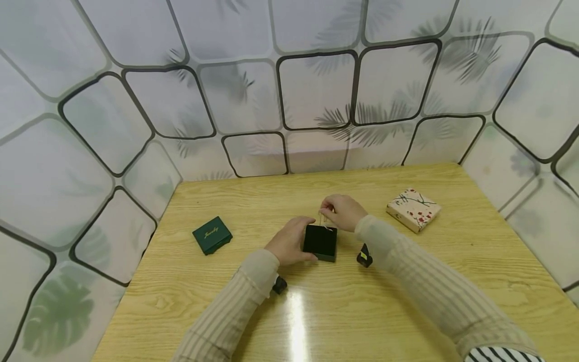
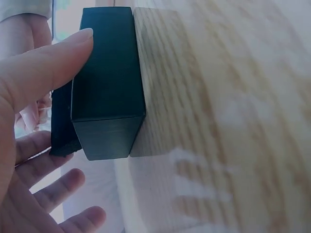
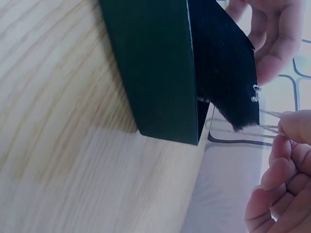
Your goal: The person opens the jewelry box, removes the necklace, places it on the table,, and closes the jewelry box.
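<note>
In the head view a small dark green jewelry box (image 1: 326, 259) stands on the table between both hands. Its black velvet insert (image 3: 223, 63) sits tilted, one edge raised out of the box. My left hand (image 1: 293, 242) holds the box from the left; in the left wrist view the thumb (image 2: 58, 63) lies on the box's side and fingertips reach the insert's far edge. My right hand (image 1: 346, 213) pinches a thin silver-coloured chain necklace (image 3: 268, 128) between thumb and index finger. Its strands stretch from the insert's edge, where a small shiny piece (image 3: 255, 92) hangs.
A green lid (image 1: 212, 235) with gold "Jewelry" lettering lies to the left on the wooden table (image 1: 181, 311). To the right is a cream box (image 1: 413, 209) with a red blossom pattern. A patterned curtain (image 1: 316, 90) surrounds the table's back and sides.
</note>
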A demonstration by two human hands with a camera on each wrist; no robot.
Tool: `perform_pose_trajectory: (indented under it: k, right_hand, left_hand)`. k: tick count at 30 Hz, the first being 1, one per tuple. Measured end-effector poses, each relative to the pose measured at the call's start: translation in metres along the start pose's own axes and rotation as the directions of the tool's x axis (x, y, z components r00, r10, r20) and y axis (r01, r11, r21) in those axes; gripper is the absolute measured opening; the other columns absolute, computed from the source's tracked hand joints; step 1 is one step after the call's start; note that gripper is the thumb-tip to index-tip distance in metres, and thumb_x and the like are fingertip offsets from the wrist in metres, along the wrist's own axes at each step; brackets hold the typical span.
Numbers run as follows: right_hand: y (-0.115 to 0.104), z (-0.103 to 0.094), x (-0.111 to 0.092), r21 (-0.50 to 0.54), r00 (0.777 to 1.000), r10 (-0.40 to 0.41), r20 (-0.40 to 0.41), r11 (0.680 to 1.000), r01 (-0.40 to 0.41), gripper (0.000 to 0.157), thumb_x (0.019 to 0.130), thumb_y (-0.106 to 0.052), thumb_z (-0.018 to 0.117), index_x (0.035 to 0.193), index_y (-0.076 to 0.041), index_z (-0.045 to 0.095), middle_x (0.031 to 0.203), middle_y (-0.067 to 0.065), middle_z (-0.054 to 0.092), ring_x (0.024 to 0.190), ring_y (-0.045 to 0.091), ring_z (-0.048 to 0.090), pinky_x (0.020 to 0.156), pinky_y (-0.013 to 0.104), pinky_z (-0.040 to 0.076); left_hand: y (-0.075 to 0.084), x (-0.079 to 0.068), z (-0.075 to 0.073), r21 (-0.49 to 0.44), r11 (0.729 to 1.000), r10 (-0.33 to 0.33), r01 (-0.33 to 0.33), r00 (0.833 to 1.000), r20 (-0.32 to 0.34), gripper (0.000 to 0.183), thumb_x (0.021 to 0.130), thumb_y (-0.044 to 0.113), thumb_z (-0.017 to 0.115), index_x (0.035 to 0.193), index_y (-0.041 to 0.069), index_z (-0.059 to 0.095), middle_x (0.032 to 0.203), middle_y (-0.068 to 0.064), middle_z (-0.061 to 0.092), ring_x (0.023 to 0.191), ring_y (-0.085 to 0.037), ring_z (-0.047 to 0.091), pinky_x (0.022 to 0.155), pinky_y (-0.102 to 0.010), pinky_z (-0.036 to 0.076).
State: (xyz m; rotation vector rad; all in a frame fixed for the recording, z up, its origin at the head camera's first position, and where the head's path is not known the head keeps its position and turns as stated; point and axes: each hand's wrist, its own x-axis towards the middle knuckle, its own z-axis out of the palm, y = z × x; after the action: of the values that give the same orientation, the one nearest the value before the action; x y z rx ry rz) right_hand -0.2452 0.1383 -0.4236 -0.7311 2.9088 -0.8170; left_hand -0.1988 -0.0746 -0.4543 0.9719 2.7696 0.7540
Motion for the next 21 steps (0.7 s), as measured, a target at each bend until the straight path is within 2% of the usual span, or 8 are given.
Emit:
perform_pose_trajectory:
  k: [4,9,16,21]
  right_hand:
    - [0.004,-0.005,-0.005,0.029,1.000,0.000,-0.012,1.000,0.000,0.013,0.098,-0.023,0.059,0.097,-0.013,0.067,0.084,-0.002,0.062,0.070,0.012,0.055,0.066,0.032,0.048]
    - [0.011,-0.010,-0.013,0.070,0.999,0.006,-0.041,0.998,-0.004,0.014,0.098,-0.022,0.058,0.096,-0.012,0.067,0.083,-0.002,0.061,0.068,0.014,0.052,0.063,0.033,0.046]
    - [0.020,-0.013,-0.017,0.060,0.997,-0.008,-0.075,0.998,0.012,0.013,0.099,-0.023,0.057,0.095,-0.014,0.066,0.082,-0.003,0.061,0.066,0.013,0.051,0.063,0.032,0.045]
    - [0.020,-0.016,-0.020,0.075,0.997,-0.013,-0.077,0.997,0.019,0.014,0.099,-0.022,0.057,0.096,-0.012,0.067,0.081,-0.003,0.061,0.064,0.014,0.049,0.061,0.033,0.043]
  left_hand:
    - [0.001,0.001,0.002,0.024,0.999,0.021,-0.021,1.000,0.004,0.095,0.070,0.038,0.087,0.145,0.010,0.035,0.143,-0.005,0.041,0.131,-0.020,0.039,0.107,-0.035,0.036]
    - [0.001,0.001,0.003,0.035,0.999,0.011,-0.012,1.000,0.025,0.094,0.071,0.036,0.086,0.146,0.010,0.035,0.144,-0.005,0.041,0.132,-0.020,0.039,0.107,-0.035,0.036]
    - [0.002,0.002,0.002,0.051,0.999,0.002,-0.004,0.999,0.033,0.092,0.073,0.037,0.085,0.145,0.009,0.037,0.142,-0.005,0.043,0.131,-0.021,0.040,0.107,-0.035,0.036]
    - [0.003,0.002,0.002,0.047,0.999,-0.003,0.002,0.999,0.037,0.091,0.073,0.037,0.085,0.145,0.009,0.037,0.141,-0.004,0.044,0.129,-0.020,0.042,0.106,-0.034,0.037]
